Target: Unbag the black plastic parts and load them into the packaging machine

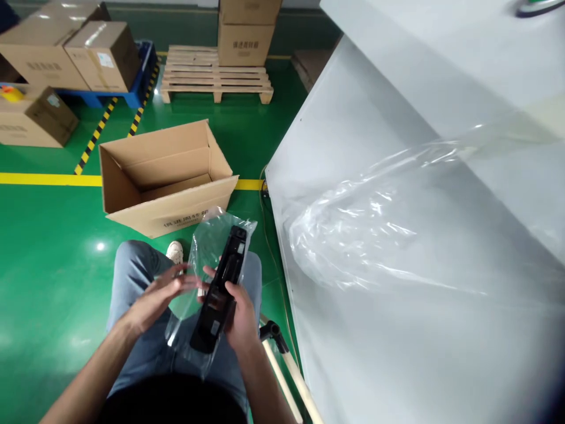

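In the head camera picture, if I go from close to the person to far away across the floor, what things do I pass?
Right hand gripping the long black part inside a clear plastic bag → open cardboard box → yellow floor line → wooden pallet → stacked boxes.

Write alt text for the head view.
A seated person's right hand grips a long black part half inside a clear plastic bag; the left hand touches the bag. An open cardboard box sits ahead on green floor.

Hands (198,300) around bagged black part (220,291)
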Demonstrator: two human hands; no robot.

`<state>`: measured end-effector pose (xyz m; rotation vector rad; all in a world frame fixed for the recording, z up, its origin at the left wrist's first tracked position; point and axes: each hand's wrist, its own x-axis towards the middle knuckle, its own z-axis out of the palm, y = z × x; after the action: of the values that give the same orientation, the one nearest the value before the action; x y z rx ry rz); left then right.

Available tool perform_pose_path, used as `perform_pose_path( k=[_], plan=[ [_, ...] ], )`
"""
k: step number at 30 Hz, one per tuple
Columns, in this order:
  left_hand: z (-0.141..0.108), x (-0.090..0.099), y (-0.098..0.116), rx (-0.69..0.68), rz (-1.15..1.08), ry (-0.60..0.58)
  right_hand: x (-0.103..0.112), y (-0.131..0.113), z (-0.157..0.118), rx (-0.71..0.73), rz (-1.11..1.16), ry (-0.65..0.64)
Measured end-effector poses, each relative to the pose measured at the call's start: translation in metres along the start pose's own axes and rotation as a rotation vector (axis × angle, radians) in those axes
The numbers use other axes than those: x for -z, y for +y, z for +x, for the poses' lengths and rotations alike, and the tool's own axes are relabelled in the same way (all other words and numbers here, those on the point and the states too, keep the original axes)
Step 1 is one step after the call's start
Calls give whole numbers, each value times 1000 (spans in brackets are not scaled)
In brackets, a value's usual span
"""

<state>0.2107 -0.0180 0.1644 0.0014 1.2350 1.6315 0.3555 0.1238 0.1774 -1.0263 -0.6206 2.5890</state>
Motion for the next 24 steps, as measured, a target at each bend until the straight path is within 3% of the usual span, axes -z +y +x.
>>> perform_pose_path(
  k=[2, 5, 11, 18, 24],
  plan=[
    [-6, 5, -15, 79, -39, -53, 0, -4, 3, -47, 18, -33],
    [-15, 9, -32, 144, -186, -28, 0, -9, 5, -72, 52, -72],
    [-38, -4, -63, 316, -194, 35, -6, -11, 9, 62, 80, 41],
    [-47, -39, -52, 185, -313, 62, -10, 0, 9, 92, 81, 32],
    [-41, -48, -53, 209, -207, 223, -8, 12, 11, 207, 76, 20]
  ],
)
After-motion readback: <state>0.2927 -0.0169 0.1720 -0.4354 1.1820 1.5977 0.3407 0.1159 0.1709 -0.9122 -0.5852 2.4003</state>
